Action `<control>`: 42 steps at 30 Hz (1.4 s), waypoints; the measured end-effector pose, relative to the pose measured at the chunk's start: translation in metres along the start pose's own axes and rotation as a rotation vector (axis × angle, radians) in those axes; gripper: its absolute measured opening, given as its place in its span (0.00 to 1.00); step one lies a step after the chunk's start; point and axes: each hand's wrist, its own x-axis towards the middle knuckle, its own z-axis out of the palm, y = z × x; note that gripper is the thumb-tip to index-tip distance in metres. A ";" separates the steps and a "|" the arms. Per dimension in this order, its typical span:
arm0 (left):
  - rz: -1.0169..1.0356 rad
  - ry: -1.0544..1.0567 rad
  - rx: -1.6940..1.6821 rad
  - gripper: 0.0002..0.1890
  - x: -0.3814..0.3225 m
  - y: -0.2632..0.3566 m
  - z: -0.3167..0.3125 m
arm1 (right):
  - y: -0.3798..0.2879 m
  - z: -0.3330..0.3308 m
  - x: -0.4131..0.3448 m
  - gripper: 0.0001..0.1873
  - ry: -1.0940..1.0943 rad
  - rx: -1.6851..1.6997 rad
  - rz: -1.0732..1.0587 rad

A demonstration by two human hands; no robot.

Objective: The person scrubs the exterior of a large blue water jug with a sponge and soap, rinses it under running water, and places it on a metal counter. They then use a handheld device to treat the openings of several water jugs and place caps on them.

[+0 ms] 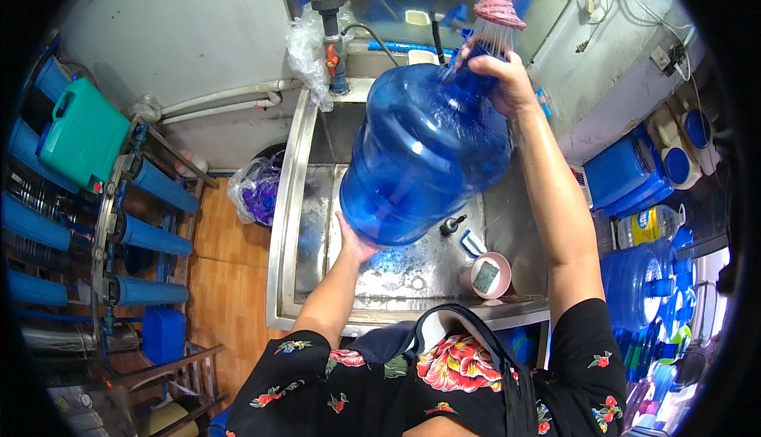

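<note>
A large blue plastic water jug [410,157] lies tilted over a stainless steel sink [288,199], its neck up at the far right. My right hand [505,80] grips the neck, just under a spout wrapped in pink cloth [498,8]; water streams down onto it. Under the jug's base, at the near left, my left hand [357,245] supports it, its fingers partly hidden. Below the jug in the sink are a small black fitting [453,225], a white and blue brush [473,243] and a pink bowl [505,276] with a green scouring pad [486,276].
A pipe with an orange valve handle [331,59] rises at the sink's back left. Blue filter housings [156,291] and a green jerrycan [86,134] stand on the left. Several blue jugs [633,285] and containers line the right side. A plastic-lined bin [261,193] adjoins the sink.
</note>
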 end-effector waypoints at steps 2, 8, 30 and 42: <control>0.101 -0.112 -0.016 0.46 -0.005 0.007 0.001 | -0.002 -0.001 0.001 0.26 -0.311 0.247 -0.133; 0.221 -0.045 -0.107 0.44 0.005 0.014 -0.001 | 0.011 0.007 0.015 0.23 0.363 -0.112 0.091; 0.006 0.196 0.588 0.38 0.043 0.014 -0.049 | 0.020 0.021 -0.008 0.21 0.180 -0.456 0.063; 0.061 0.205 0.604 0.32 0.038 0.016 -0.041 | 0.039 -0.006 0.009 0.32 0.357 -0.270 0.049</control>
